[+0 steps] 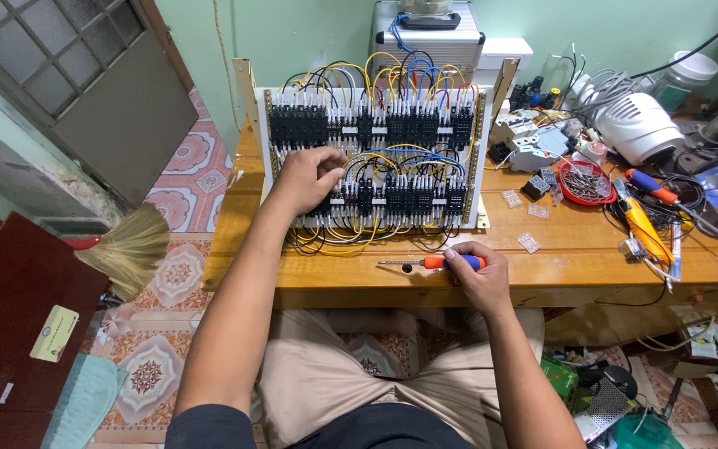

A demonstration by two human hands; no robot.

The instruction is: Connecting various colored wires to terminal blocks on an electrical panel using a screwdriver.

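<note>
Seen from the head camera, I am looking down at the wooden table [542, 274], which is carrying everything described here. Standing propped near its far edge is the largest item, a white wiring panel [376, 158] that is holding two rows of black relay blocks joined by yellow, blue and black wires.

To the right of the panel, loose parts are lying in a cluster: a white ribbed housing [637, 125], a round red tray [586, 183] of small metal pieces, and a yellow-handled tool [646, 229] beside tangled cables.

My left hand [309, 179] is resting on the left part of the panel, between the upper and lower rows, with its fingers [334, 170] curled together and pressing against a relay block; whether they are pinching a wire, I cannot tell.

My right hand [479, 274] is lying on the table near its front edge, just below the panel. Its fingers [452, 256] are closing around the orange and blue handle of a screwdriver [425, 263]. The screwdriver is lying flat on the table, its shaft pointing left, well apart from the left hand.
</note>
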